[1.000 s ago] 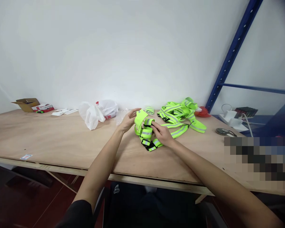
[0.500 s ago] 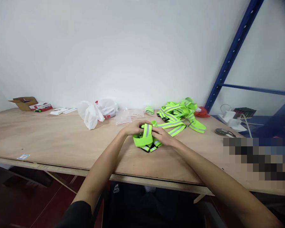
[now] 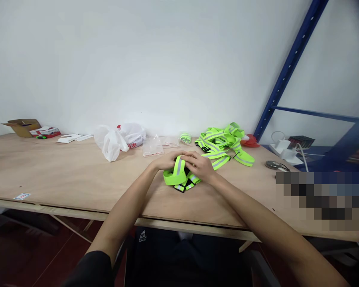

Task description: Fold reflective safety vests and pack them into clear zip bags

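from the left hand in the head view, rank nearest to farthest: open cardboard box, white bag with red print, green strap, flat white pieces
From the left hand:
1. green strap: at the fingers
2. white bag with red print: beyond the hand, to its left
3. flat white pieces: farther left
4. open cardboard box: far left end

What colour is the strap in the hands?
The strap is bright yellow-green with a grey lengthwise stripe; best seen in the head view.

cardboard box [image 3: 24, 130] (open) | red-and-white carton [image 3: 48, 132] | blue metal rack [image 3: 289, 69]
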The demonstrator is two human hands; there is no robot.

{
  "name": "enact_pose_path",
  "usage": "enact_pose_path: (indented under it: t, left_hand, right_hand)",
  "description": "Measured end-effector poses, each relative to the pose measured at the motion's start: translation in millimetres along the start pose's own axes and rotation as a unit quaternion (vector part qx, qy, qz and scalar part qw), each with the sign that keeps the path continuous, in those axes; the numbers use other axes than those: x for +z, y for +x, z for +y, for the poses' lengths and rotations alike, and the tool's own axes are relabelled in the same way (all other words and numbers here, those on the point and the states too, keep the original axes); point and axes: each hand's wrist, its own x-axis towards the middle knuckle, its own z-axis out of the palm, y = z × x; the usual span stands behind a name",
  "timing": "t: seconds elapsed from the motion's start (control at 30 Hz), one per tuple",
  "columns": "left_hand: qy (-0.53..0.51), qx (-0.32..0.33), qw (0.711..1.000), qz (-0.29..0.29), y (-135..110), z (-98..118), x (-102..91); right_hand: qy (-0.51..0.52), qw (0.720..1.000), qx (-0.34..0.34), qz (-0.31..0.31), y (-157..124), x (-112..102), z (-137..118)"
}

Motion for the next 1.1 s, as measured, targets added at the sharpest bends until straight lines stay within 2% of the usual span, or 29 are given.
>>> enact_pose_path:
  t: [0.13,0.23,0.33,0.47,0.57,0.67,0.73,0.83,0.9,0.97,1.03,1.1]
  left_hand:
    - [-0.040,-0.063,0.995,0.070,-10,-1,-14.5]
    - [-0.137,-0.096,0.967,0.191,-22,-3,-31.7]
    - [-0.223,-0.059,0.912,0.340,-28,-8,-45.5]
    - [-0.292,-0.004,0.813,0.504,-32,-17,-59.3]
    - [-0.316,0.021,0.757,0.571,-39,-19,-71.6]
    - [-0.313,0.051,0.734,0.601,-50,-14,-86.9]
    - [-0.275,0.062,0.732,0.620,-58,-8,-97.4]
    - [-0.157,0.046,0.727,0.667,-74,5,-110.5]
    - [-0.076,0.029,0.726,0.683,-89,15,-116.0]
    - [-0.029,0.001,0.741,0.671,-109,25,-118.6]
    - [0.063,-0.078,0.747,0.657,-133,34,-119.3]
    - [0.085,-0.119,0.748,0.647,-157,42,-119.2]
  right_hand:
    - [-0.032,0.993,0.025,0.108,1,-4,7]
    - [-0.007,0.988,0.048,0.146,1,-10,17]
    - [0.030,0.979,0.069,0.189,2,-13,23]
    - [0.057,0.966,0.095,0.232,3,-13,25]
    - [0.088,0.957,0.125,0.246,4,-15,25]
    - [0.118,0.949,0.152,0.248,5,-18,24]
    - [0.134,0.950,0.149,0.238,5,-19,23]
    - [0.145,0.962,0.133,0.188,4,-16,22]
    - [0.152,0.971,0.129,0.131,3,-13,24]
    - [0.151,0.977,0.133,0.066,1,-8,27]
    - [0.137,0.980,0.142,-0.012,-1,-6,31]
    - [0.123,0.976,0.154,-0.093,-2,-5,33]
